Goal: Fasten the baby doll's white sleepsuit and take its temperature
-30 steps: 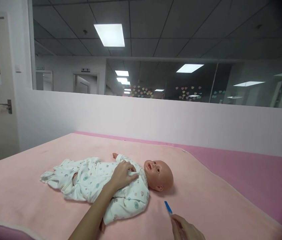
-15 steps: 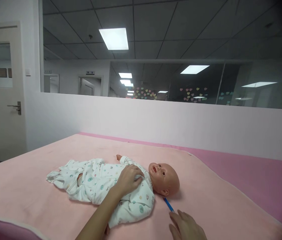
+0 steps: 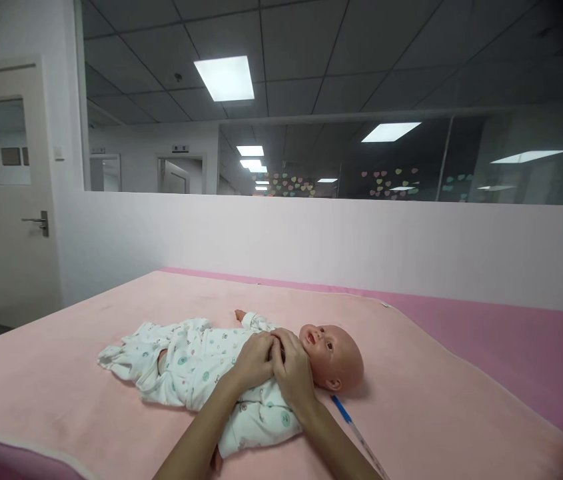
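Note:
A baby doll (image 3: 334,357) in a white printed sleepsuit (image 3: 196,360) lies on its back on a pink blanket (image 3: 86,393), head to the right. My left hand (image 3: 254,360) rests on the doll's upper chest with fingers curled into the fabric near the collar. My right hand (image 3: 294,373) lies right beside it, fingers closed on the same collar area. A blue-capped pen-like stick (image 3: 348,417) lies on the blanket just right of my right forearm.
The blanket covers a darker pink mattress (image 3: 511,347) against a low white wall (image 3: 361,247) with glass above. A white door (image 3: 11,200) stands at the left. The bed's near edge runs along the lower left.
My right hand let go of the blue-capped stick, left it on the blanket and moved up left onto the doll's chest beside my left hand.

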A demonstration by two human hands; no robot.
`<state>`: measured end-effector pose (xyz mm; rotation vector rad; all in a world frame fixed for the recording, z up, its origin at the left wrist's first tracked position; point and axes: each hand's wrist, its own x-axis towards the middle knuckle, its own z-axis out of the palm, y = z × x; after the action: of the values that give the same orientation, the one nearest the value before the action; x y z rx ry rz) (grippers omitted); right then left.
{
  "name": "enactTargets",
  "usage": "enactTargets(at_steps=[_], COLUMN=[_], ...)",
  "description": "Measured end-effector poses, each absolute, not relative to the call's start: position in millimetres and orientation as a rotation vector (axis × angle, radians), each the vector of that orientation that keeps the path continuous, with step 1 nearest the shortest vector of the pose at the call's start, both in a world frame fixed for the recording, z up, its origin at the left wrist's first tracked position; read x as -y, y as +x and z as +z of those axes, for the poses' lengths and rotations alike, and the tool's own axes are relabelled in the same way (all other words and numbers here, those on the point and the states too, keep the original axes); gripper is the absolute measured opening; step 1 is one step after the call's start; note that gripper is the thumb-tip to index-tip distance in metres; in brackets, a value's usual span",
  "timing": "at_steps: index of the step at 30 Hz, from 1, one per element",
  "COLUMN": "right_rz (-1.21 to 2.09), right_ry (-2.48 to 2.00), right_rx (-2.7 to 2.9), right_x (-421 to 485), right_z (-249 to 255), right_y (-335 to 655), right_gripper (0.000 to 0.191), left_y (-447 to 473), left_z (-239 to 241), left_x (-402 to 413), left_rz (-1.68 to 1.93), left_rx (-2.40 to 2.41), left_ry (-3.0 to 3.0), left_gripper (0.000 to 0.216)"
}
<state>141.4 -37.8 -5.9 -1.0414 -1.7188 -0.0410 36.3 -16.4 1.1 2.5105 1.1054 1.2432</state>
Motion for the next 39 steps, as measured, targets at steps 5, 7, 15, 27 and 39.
enactTargets(at_steps=[5, 7, 15, 27, 39], right_rz=[-0.009, -0.013, -0.022, -0.003, -0.133], right_ry=[-0.987, -0.963, -0.977, -0.918, -0.872], right_rx=[1.581, 1.554, 1.526, 1.498, 1.618], right_x=[38.9, 38.6, 40.5, 41.3, 43.6], right_z=[-13.5, -14.3, -14.5, -16.0, -18.9], right_y=[144.7, 144.0, 143.5, 141.3, 140.7], right_gripper=[0.028, 0.033, 0.036, 0.028, 0.028], left_y=[33.5, 32.0, 31.5, 30.6, 31.2], left_z=[2.9, 4.1, 5.5, 5.4, 5.3], left_x=[18.9, 20.2, 22.8, 23.2, 22.0], left_rz=[1.226, 1.210, 1.202, 1.196, 1.222], left_rx=[-1.019, -0.976, -0.982, -1.019, -0.985], left_ry=[2.406, 2.366, 2.312, 2.321, 2.314], left_gripper=[0.017, 0.022, 0.026, 0.015, 0.015])
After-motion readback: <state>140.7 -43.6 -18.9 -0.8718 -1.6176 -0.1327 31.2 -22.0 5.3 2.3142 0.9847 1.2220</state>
